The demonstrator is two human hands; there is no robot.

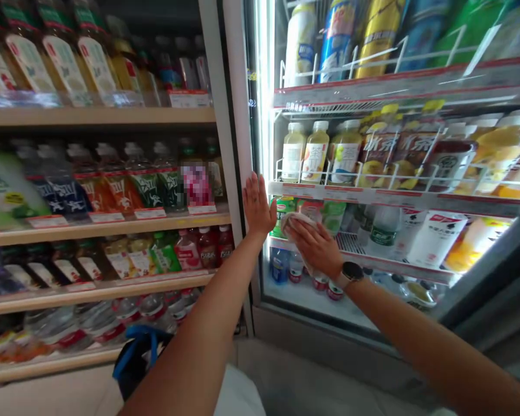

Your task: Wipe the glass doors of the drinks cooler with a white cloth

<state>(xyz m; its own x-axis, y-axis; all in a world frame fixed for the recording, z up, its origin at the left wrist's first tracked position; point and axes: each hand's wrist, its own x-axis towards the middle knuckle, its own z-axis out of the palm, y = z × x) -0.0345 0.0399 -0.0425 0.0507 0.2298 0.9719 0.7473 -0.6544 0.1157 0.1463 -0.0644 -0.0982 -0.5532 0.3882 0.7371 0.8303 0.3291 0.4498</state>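
My left hand (258,205) lies flat with its fingers stretched upward against the left frame of a lit drinks fridge. My right hand (314,242), with a watch (352,271) on the wrist, presses a pale cloth (295,221) against the fridge's glass door (299,315). Part of the cloth is hidden under the fingers and palm. Behind the glass, bottled tea (315,151) stands on the shelf above my right hand. Cartons (435,240) and a clear bottle (385,228) stand to the right of it.
To the left, an open shelf unit (112,118) holds rows of bottled drinks (108,167). Cans (301,43) fill the fridge's top shelf. A black and blue bag (134,361) is low down near my left arm. The floor (286,375) shows below the fridge.
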